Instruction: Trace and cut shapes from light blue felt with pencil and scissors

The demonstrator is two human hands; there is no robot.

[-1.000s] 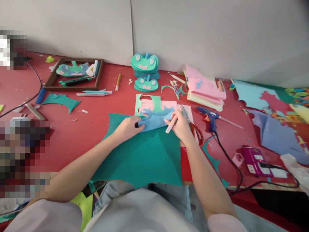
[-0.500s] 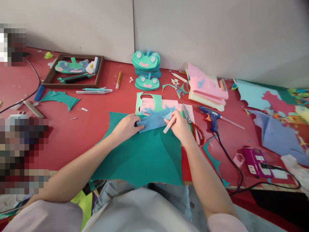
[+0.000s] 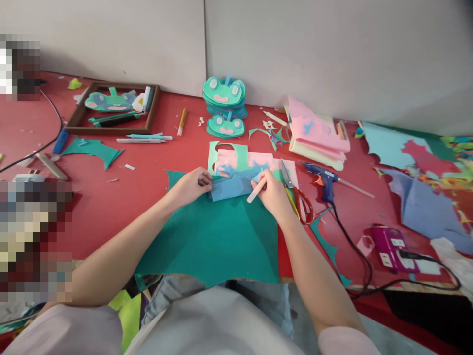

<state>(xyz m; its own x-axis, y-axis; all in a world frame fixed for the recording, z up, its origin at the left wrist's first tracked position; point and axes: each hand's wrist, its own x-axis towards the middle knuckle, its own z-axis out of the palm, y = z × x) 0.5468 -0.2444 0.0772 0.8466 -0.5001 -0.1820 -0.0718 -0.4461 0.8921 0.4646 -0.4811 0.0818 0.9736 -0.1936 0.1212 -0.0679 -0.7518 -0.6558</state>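
Blue felt, folded over, lies across a large dark-green felt sheet in front of me. At its left end is my left hand, fingers loosely curled and apart, the tips at the felt's edge. My right hand is closed around a short pale stick, which slants down to the left, and its fingertips rest at the felt's right end. I cannot tell the stick's kind. Beyond the blue felt are pink felt and a cut-out light-green piece. Red-handled scissors lie right of my right hand.
A blue glue gun and purple power strip sit at right, joined by black cable. Stacked green frog faces stand at the back. A brown frame holds another face and pens. Folded pink felt lies back right.
My left hand has loosened from the blue felt's left end and shifted slightly left and away from me. My right hand stays nearly in place, the pale stick tilted a little lower to the left.
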